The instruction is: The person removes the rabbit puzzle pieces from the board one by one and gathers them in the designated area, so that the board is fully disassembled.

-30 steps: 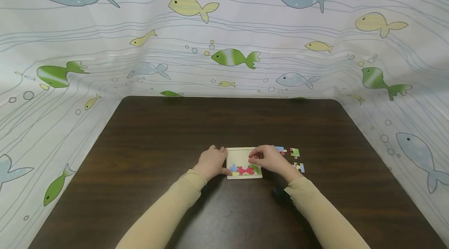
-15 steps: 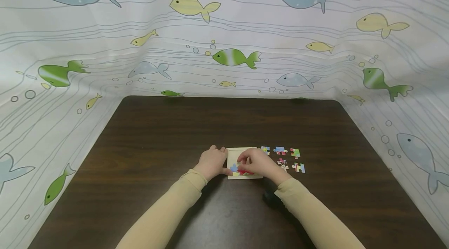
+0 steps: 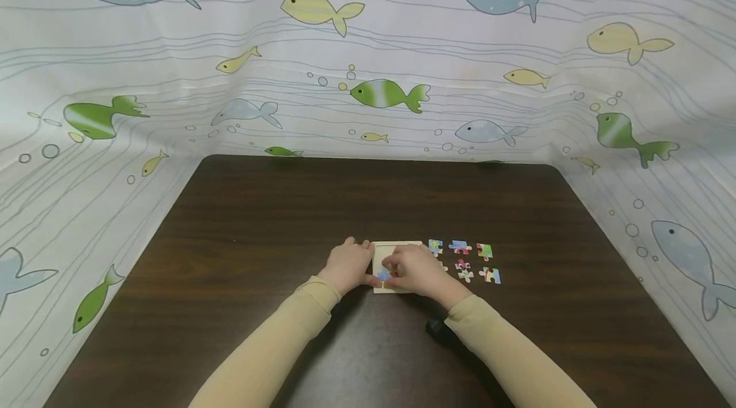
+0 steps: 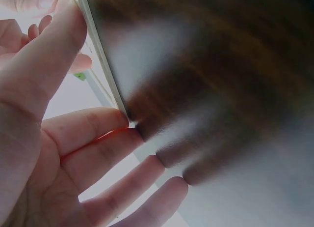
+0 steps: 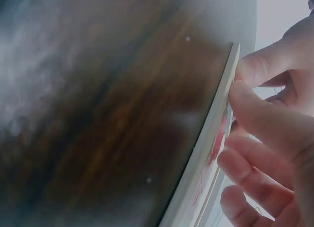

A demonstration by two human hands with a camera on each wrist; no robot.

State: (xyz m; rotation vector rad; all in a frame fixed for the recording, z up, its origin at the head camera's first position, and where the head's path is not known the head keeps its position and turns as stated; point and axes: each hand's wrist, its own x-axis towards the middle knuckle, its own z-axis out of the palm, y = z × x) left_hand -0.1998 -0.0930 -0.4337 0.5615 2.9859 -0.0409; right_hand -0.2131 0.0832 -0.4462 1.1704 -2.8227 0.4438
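A small pale wooden puzzle tray [image 3: 386,248] lies on the dark table. My left hand [image 3: 347,265] rests at its left edge. In the left wrist view the left thumb [image 4: 68,28] touches the tray's rim, and the other fingers stretch straight to the tabletop. My right hand [image 3: 418,267] bends over the tray's front part, its thumb near a light blue puzzle piece [image 3: 384,274]. In the right wrist view the right thumb [image 5: 248,101] sits at the rim, above a red patch of puzzle [image 5: 218,138]. Whether the right fingers pinch a piece, I cannot tell.
Several loose puzzle pieces lie right of the tray, among them a blue one [image 3: 460,246], a green one [image 3: 485,251] and a white one [image 3: 465,275]. A small black object [image 3: 435,329] is under the right wrist. A fish-print cloth [image 3: 322,57] surrounds the table [image 3: 276,204].
My right hand has moved left and lower across the tray, now covering the red pieces. More loose pieces show behind it. The left hand has stayed put.
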